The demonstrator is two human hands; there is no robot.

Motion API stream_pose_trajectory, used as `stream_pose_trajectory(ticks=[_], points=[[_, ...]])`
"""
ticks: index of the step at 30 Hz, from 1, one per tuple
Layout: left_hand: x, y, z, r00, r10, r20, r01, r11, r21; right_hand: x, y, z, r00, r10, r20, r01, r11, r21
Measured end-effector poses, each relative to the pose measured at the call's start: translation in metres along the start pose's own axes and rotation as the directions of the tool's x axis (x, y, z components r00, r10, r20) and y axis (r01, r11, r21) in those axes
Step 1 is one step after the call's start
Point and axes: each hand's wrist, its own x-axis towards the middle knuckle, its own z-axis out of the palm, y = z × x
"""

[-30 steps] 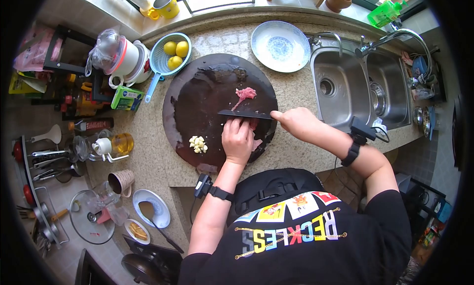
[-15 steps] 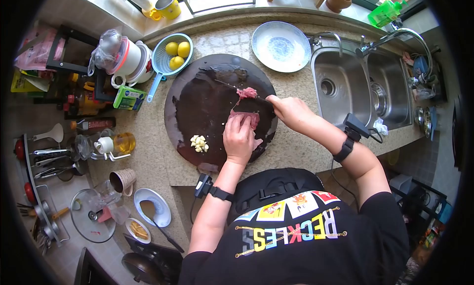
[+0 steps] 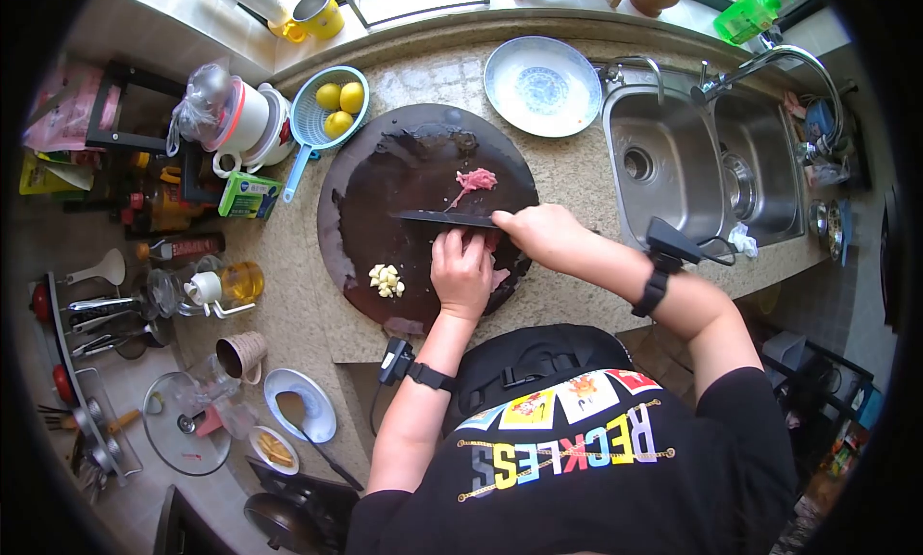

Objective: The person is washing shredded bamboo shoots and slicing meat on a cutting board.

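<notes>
On the round dark cutting board [image 3: 370, 214], my left hand [image 3: 461, 274] presses down on a piece of raw meat [image 3: 499, 279], fingers curled over it. Most of that piece is hidden beneath the hand and behind the blade. My right hand [image 3: 546, 233] grips the handle of a dark-bladed knife [image 3: 444, 217]. The blade lies across the meat, right at the left fingertips. Beyond it is a small heap of cut raw meat [image 3: 475, 181]. Peeled garlic cloves [image 3: 386, 280] sit at the board's near left.
A blue-white plate [image 3: 543, 86] stands behind the board, beside the double sink [image 3: 663, 161]. At the back left, a blue strainer [image 3: 325, 103] holds yellow lemons [image 3: 338, 124]. An oil jug [image 3: 240, 281], a mug [image 3: 240, 355] and small dishes line the left side.
The knife has moved nearer to me, from the small cut heap to the edge of the meat under my left hand. The heap stays behind, looser in shape. My left hand barely moves.
</notes>
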Motion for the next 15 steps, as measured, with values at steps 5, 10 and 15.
stream_pose_trajectory(ticks=[5,10,15], points=[[0.002,0.001,-0.001,0.999,-0.011,-0.033,0.011,1.000,-0.011,0.015,0.002,0.000,0.999,-0.035,-0.007,0.036,0.995,0.093],[0.001,-0.002,0.002,0.996,0.039,-0.080,-0.044,0.997,-0.065,-0.004,0.016,-0.003,0.986,0.047,-0.157,-0.034,0.995,0.090],[0.002,-0.003,0.003,0.994,0.055,-0.094,-0.061,0.996,-0.071,-0.041,0.013,-0.030,0.999,0.039,0.032,-0.039,0.999,-0.003]])
